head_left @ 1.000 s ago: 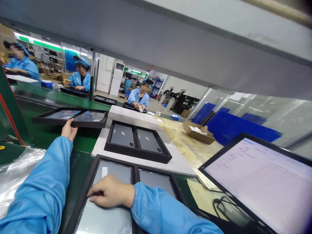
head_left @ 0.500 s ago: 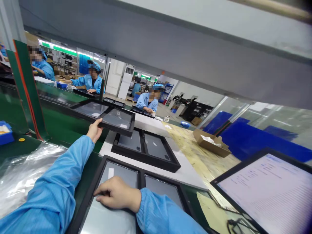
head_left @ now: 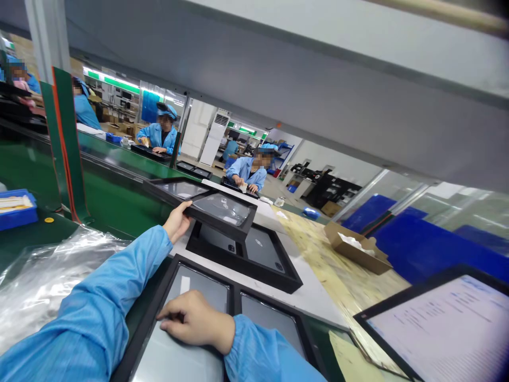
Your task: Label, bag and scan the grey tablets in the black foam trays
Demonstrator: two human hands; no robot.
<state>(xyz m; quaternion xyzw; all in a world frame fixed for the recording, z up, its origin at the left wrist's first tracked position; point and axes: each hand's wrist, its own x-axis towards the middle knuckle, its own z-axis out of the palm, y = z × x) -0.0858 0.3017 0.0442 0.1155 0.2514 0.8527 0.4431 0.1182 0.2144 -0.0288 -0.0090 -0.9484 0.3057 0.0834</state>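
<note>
My left hand (head_left: 177,222) grips the near edge of a black two-slot tray (head_left: 207,204) and holds it in the air, tilted, partly above a second black tray (head_left: 254,265) with two grey tablets lying back-up on a white slab (head_left: 314,294). My right hand (head_left: 194,321) rests with fingers curled on the grey tablet (head_left: 175,355) in the left slot of a third black tray (head_left: 234,300) nearest me. Both arms wear light blue sleeves.
A green conveyor (head_left: 107,196) runs along the left, with crumpled clear plastic (head_left: 43,276) and a blue bin (head_left: 16,209) beside it. A monitor (head_left: 441,329) stands at the right, a cardboard box (head_left: 353,246) on the wooden bench behind. Several co-workers in blue sit along the line.
My left hand has carried the lifted tray rightward from over the green conveyor to above the tray on the white slab. My right hand has stayed on the near tablet.
</note>
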